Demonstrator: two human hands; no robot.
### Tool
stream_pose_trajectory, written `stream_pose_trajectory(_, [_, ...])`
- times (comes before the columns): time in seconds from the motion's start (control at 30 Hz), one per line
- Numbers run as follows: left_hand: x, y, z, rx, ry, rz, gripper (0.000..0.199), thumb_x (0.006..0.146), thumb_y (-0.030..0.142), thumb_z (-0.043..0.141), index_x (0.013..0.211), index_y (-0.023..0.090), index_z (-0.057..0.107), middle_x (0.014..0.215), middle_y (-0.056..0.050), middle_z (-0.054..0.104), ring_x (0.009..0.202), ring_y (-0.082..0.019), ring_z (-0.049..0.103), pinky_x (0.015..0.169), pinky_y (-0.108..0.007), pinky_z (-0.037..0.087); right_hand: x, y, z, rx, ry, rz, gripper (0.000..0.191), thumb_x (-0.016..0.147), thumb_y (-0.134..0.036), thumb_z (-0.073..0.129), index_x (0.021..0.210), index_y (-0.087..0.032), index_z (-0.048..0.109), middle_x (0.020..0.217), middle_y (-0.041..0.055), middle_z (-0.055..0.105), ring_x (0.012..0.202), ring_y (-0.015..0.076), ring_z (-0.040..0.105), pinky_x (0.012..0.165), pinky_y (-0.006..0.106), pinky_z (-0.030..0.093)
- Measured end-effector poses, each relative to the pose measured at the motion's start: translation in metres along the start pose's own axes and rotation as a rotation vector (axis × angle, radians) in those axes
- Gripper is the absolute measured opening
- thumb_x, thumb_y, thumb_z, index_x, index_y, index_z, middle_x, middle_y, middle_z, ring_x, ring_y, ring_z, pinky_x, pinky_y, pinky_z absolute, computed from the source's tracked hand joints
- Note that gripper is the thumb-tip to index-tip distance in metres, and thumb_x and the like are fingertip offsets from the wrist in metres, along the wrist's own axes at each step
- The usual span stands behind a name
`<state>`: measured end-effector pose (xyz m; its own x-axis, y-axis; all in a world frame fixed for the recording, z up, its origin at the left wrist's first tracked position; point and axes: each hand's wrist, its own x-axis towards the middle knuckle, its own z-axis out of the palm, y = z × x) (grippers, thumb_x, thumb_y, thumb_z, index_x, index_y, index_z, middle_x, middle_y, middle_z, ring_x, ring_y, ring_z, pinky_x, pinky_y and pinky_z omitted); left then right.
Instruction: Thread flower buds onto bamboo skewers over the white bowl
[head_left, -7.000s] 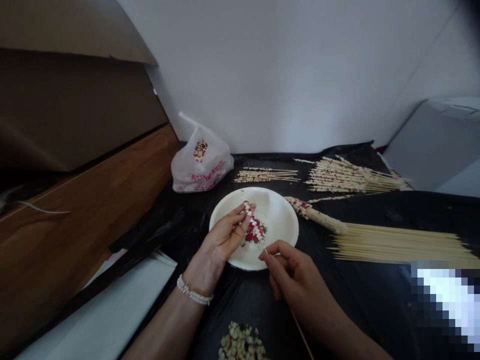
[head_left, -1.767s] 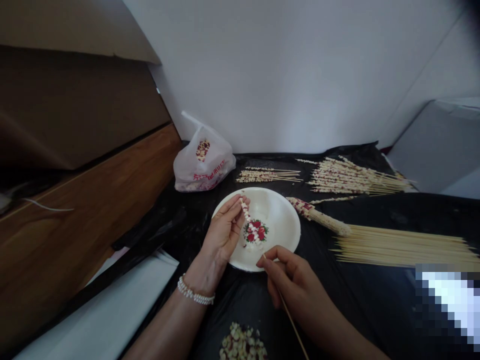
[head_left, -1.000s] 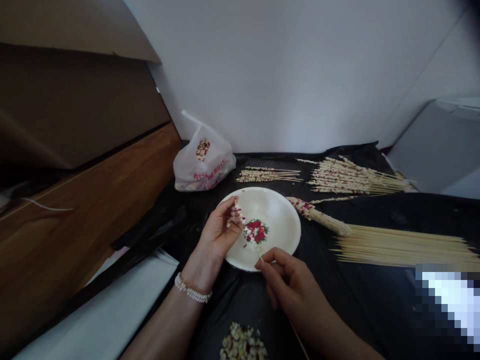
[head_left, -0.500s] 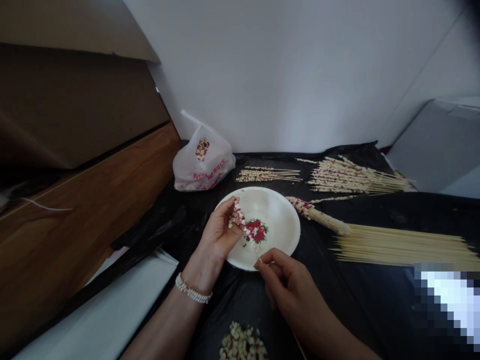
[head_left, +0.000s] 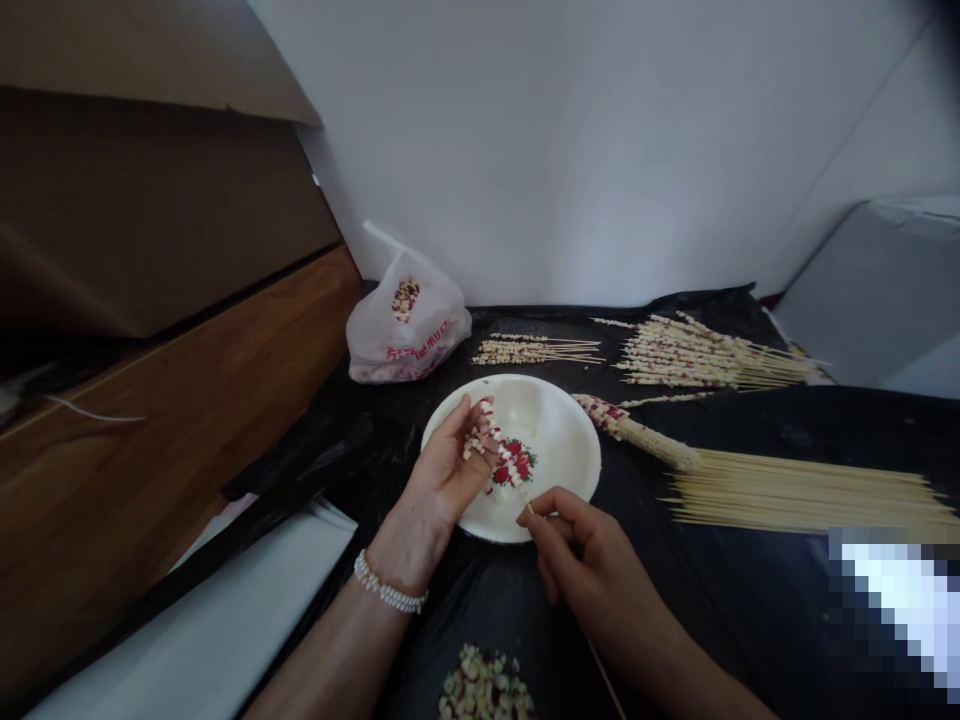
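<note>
My left hand is cupped over the white basin, with loose corn kernels in its palm. A bamboo skewer strung with cream and red kernels runs from those fingers toward my right hand. My right thumb and fingertips are closed on the bare part of the skewer, at the basin's near rim. Its plain end comes out below that hand. Printed red flowers decorate the basin's bottom.
Behind the basin lie a plastic bag of kernels and two groups of strung skewers. Right of it are a partly stripped corn cob and bare skewers. More kernels lie in front on black plastic.
Both hands have shifted slightly right over the basin, with the strung skewer moving along. The kernels in my left palm lie a little differently.
</note>
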<state>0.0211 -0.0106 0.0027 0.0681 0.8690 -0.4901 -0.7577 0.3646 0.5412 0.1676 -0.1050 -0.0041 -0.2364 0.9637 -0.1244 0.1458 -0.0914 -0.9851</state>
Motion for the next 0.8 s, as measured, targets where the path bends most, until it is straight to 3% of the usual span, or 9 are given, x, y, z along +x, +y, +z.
stream_pose_trajectory(0.17, [-0.003,-0.0012,0.0005,-0.007,0.0,-0.095,0.026,0.083,-0.004,0.047,0.099,0.008,0.065,0.08,-0.008,0.069,0.061,-0.011,0.065,0.06,-0.019,0.055,0.0015,-0.0046,-0.0015,0.071,0.008,0.033,0.025,0.094,-0.037,0.048,0.076,-0.019,0.052,0.044,-0.0096,0.04,0.042,0.009,0.033,0.044,0.022,0.024])
stream_pose_trajectory(0.3, [-0.0025,-0.0026,-0.0004,-0.004,-0.004,-0.073,0.043,0.081,-0.011,0.041,0.113,0.009,0.061,0.092,-0.01,0.071,0.067,-0.011,0.068,0.064,-0.018,0.057,0.0,-0.0049,-0.0017,0.089,0.004,0.025,0.025,0.094,-0.036,0.048,0.078,-0.018,0.053,0.045,-0.0097,0.04,0.043,0.0088,0.032,0.044,0.022,0.025])
stream_pose_trajectory(0.6, [0.0058,-0.0051,-0.0022,-0.095,0.015,-0.007,0.021,0.09,0.001,0.046,0.103,0.004,0.062,0.085,-0.012,0.07,0.065,-0.012,0.068,0.059,-0.019,0.058,-0.0026,-0.0058,-0.0006,0.091,-0.006,0.01,0.025,0.094,-0.035,0.049,0.077,-0.018,0.054,0.046,-0.0094,0.04,0.044,0.0086,0.032,0.044,0.022,0.025])
stream_pose_trajectory(0.8, [0.0017,-0.0028,-0.0023,-0.015,0.007,0.007,0.009,0.088,0.011,0.058,0.091,0.011,0.067,0.071,-0.003,0.066,0.054,-0.007,0.061,0.052,-0.014,0.053,-0.0043,-0.008,0.0007,0.09,-0.008,0.004,0.026,0.094,-0.037,0.049,0.076,-0.018,0.053,0.047,-0.0094,0.039,0.044,0.0085,0.031,0.044,0.022,0.024])
